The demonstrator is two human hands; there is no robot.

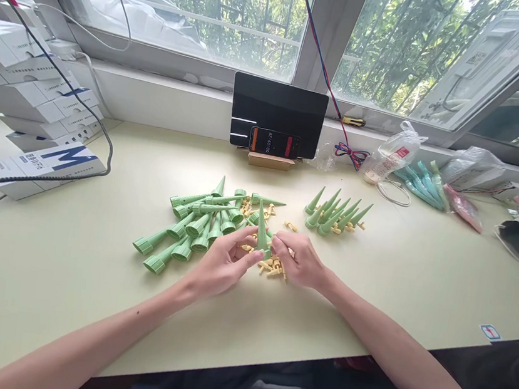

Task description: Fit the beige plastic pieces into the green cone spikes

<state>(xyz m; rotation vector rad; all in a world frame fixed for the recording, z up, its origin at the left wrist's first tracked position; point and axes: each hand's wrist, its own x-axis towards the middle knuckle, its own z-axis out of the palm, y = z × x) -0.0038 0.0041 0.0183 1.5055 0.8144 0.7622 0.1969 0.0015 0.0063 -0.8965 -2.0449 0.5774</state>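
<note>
My left hand (229, 259) is closed on a green plastic watering spike (262, 227), a cone held with its point up. At the base of that spike my right hand (299, 259) pinches its fingers together; whatever they hold is hidden. Small yellow plastic valves (274, 267) lie in a loose heap beneath and behind the hands. To the left, a pile of loose green spikes (196, 228) lies on its side, points in various directions. On the right stands a group of upright green spikes (332, 215), some with yellow valves at their bases.
A dark tablet (280, 105) leans at the window, with a phone (274, 142) before it on a small cardboard stand (270, 161). White boxes (52, 109) are stacked at left, crossed by a black cable (110, 144). Plastic bags (395, 151) lie back right on the table (400, 281).
</note>
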